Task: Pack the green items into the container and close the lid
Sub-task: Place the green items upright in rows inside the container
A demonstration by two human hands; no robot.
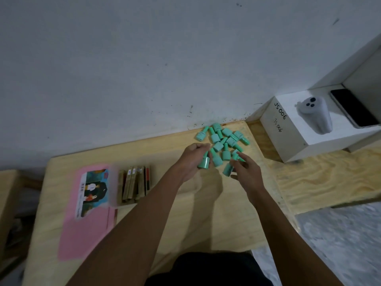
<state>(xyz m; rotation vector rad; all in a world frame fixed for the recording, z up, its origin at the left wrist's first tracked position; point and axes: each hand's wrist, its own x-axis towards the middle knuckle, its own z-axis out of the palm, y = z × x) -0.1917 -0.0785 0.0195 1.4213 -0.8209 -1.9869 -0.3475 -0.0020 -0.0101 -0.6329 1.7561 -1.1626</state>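
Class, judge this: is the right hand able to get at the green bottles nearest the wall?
Probably yes. The right hand is at the near edge of the pile; only other lying bottles sit between it and the far bottles.

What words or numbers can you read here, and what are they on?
"JS006": handwritten on the white box.
"JS 006": smaller, beside it, same box.
The pink container label: blurred, unreadable.
The green bottles: markings too small.
The brown packets: tags too small.
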